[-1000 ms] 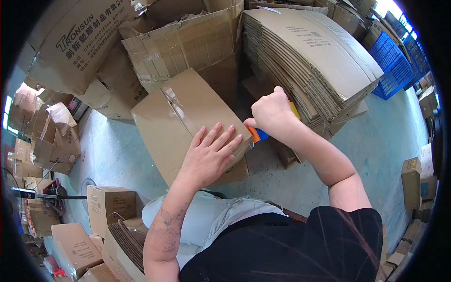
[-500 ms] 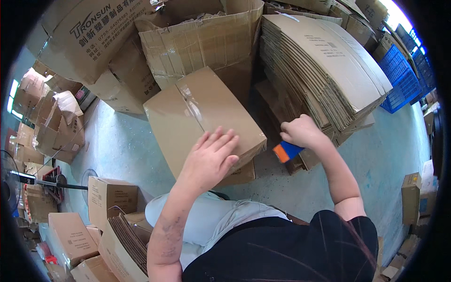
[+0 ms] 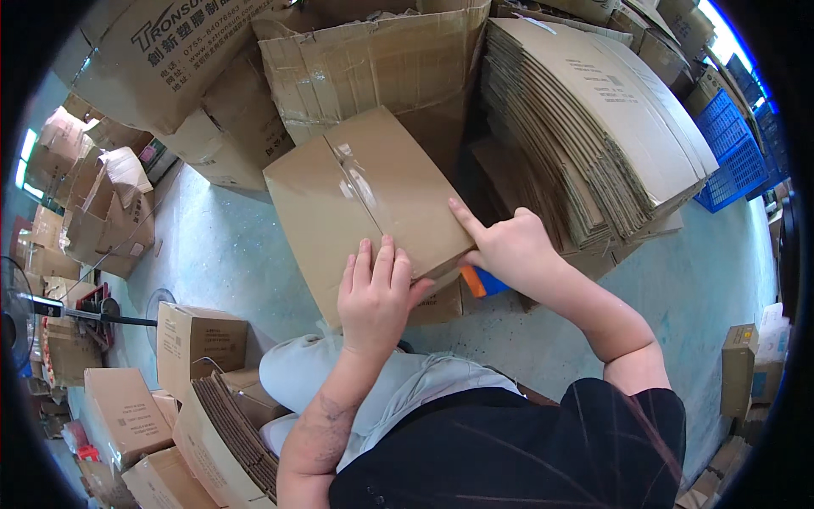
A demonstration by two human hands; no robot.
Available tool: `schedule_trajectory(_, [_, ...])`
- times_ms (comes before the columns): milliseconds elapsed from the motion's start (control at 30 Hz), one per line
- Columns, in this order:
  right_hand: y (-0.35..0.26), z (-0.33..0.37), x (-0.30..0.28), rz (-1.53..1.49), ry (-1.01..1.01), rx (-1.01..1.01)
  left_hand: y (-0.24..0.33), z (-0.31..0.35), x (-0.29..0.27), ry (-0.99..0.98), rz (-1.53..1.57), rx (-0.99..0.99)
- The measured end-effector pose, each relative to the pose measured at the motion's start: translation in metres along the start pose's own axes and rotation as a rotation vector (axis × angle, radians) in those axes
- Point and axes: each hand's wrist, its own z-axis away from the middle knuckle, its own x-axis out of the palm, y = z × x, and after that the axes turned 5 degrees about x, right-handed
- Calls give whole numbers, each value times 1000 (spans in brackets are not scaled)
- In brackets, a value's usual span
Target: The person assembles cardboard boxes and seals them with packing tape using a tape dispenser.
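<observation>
The left hand (image 3: 373, 293) lay at the near edge of the brown, taped cardboard box (image 3: 318, 199), fingers lightly spread on its top, holding nothing. The right hand (image 3: 513, 246), well clear of the box half a second earlier, had come back to its right corner: the index finger reached onto the top, while the other fingers curled around a blue-and-orange handheld tool (image 3: 492, 282), mostly hidden. With a hand at two sides, the box seemed steadier, and the tool sat beside its right edge, apparently ready for use there. The box stood in front of the person, its top seam carrying a shiny clear tape strip (image 3: 360, 187). Right of the box leaned a thick stack of flattened brown cardboard (image 3: 606, 106); behind the box rose a large, creased open carton (image 3: 365, 72); farthest right was a blue plastic lattice crate (image 3: 731, 157).
</observation>
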Motion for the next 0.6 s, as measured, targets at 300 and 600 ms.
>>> schedule_trajectory(300, [32,-6,4,-62,125,-144,-42,29,-38,-164,211,125])
schedule_trajectory(600, [30,-11,-12,-91,-116,-75,-73,93,-46,-126,351,-190])
